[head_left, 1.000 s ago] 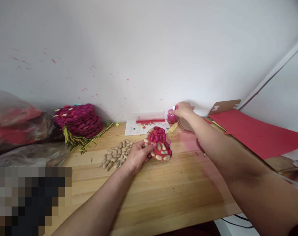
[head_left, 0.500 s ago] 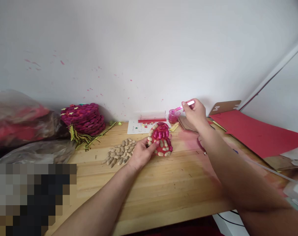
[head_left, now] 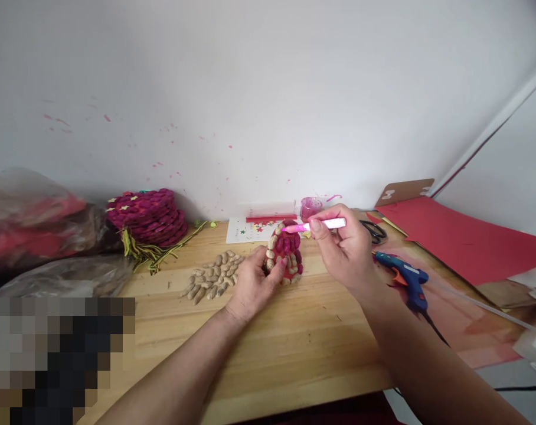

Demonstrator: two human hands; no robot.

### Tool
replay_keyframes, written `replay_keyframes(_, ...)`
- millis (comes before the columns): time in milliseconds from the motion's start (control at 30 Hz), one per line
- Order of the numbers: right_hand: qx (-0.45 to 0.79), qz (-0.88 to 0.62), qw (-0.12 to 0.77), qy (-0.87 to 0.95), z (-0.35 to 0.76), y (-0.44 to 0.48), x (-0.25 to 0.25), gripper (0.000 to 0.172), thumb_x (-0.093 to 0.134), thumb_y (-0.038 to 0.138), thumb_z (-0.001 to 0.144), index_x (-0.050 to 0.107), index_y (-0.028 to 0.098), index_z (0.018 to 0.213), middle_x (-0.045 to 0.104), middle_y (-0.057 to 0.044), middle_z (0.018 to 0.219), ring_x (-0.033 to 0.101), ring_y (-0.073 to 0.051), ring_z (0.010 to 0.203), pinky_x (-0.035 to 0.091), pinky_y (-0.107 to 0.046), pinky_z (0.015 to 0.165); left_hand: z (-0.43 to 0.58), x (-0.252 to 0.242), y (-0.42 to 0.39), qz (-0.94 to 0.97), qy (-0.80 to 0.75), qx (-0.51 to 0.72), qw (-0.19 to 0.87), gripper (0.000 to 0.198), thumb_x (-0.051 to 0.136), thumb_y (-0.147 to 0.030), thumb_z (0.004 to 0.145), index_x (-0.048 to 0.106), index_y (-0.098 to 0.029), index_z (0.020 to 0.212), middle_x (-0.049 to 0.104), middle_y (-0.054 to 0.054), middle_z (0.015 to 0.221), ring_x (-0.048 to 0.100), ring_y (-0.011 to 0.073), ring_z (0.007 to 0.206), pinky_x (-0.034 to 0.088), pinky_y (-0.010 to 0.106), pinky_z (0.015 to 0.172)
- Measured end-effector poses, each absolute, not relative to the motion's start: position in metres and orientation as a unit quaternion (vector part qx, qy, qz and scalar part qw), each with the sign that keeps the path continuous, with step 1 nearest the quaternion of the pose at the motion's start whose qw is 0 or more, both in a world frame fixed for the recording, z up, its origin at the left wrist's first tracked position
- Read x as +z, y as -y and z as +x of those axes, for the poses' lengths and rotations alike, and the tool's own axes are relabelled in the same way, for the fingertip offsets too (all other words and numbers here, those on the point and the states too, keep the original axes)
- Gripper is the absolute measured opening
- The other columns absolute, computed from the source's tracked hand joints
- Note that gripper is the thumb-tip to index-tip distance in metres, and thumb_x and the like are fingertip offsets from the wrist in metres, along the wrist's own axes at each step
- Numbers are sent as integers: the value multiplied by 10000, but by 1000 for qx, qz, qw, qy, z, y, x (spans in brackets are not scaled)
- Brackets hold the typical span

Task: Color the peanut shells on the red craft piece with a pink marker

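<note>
My left hand [head_left: 258, 276] is closed on the left edge of a red piece covered in peanuts [head_left: 289, 243], tilted up off the table. Some of its peanuts are painted magenta, while those along the left edge and bottom are bare. In my right hand [head_left: 345, 248] is a white-handled paintbrush [head_left: 327, 225], its pink tip at the upper part of the peanut piece. A clear cup of pink paint [head_left: 311, 206] stands behind, near the wall. Loose peanuts [head_left: 212, 276] lie on the table to the left of my left hand.
A stack of magenta peanut pieces [head_left: 148, 218] with yellow cords stands at the back left, beside plastic bags [head_left: 33, 218]. Star stickers on a white sheet [head_left: 237, 230] lie by the wall. At right are a blue glue gun [head_left: 407, 276], black scissors [head_left: 374, 232] and red sheets [head_left: 463, 236].
My right hand has brought the brush from the paint cup down and left to the peanut piece. The glue gun and scissors have come into view. My left hand keeps its hold.
</note>
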State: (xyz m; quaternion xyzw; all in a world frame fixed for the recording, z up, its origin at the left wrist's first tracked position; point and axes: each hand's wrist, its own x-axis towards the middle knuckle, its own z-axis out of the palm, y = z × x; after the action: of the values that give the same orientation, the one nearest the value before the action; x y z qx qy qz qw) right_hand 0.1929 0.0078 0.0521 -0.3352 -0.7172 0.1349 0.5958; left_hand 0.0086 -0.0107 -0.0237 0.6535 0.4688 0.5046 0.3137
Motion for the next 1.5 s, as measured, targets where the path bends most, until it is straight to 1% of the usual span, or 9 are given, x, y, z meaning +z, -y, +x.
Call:
replay_keyframes(167,127,-320,571,746,193,-9,51,84,628,323,1010,613,245,982,701,-29,900,653,-162,773,518,-307,669,9,-17,16,665,-473,497,295,222,625,-394,944,640,-194,850,633,22,777,531,171,691,421,304,668)
replay_keyframes(333,102,-333,572,743,195,-10,55,93,625,296,1009,591,243,941,676,5,765,656,-163,740,520,-316,692,9,-15,16,678,-471,487,286,235,625,-374,942,597,-203,783,595,10,743,508,164,680,413,302,672)
replay_keyframes(500,78,-329,584,738,200,-8,56,48,631,277,1000,613,239,976,702,-19,870,672,-173,803,518,-327,711,9,-15,15,688,-464,488,272,239,622,-362,948,577,-209,770,589,8,741,527,167,695,416,297,679)
replay_keyframes(667,61,-314,553,769,198,-4,60,51,626,251,995,610,235,949,713,-26,876,680,-187,845,526,-342,736,9,-9,18,705,-459,488,232,210,624,-302,933,571,-213,751,574,0,730,529,163,698,410,288,680)
replay_keyframes(800,40,-312,564,764,199,-3,63,32,630,236,987,615,233,959,720,-32,889,686,-195,861,532,-347,752,9,-7,20,710,-455,487,227,201,626,-280,931,572,-215,749,583,-2,732,530,159,697,404,282,669)
replay_keyframes(933,16,-294,557,777,198,-1,65,47,633,212,981,603,233,952,722,-21,867,682,-180,820,531,-331,747,8,-9,19,709,-459,487,221,227,628,-293,934,548,-217,735,580,3,743,529,161,701,409,291,680)
replay_keyframes(1067,-16,-288,542,789,194,2,67,82,639,221,982,587,236,920,715,-17,836,662,-180,799,517,-323,727,6,-10,18,703,-469,473,248,204,606,-326,954,579,-216,784,591,9,746,536,171,700,419,308,689)
replay_keyframes(1267,-19,-289,535,794,195,3,68,74,630,223,985,591,240,923,727,-21,858,668,-190,818,522,-337,741,7,-8,18,713,-464,483,205,251,640,-265,901,507,-223,692,531,-17,692,493,153,671,378,287,652)
replay_keyframes(1500,-8,-292,532,795,194,2,67,66,631,227,982,596,255,933,731,-21,846,669,-198,804,528,-354,733,6,-6,18,682,-470,484,282,186,634,-352,923,621,-215,797,613,16,765,559,181,726,427,300,691)
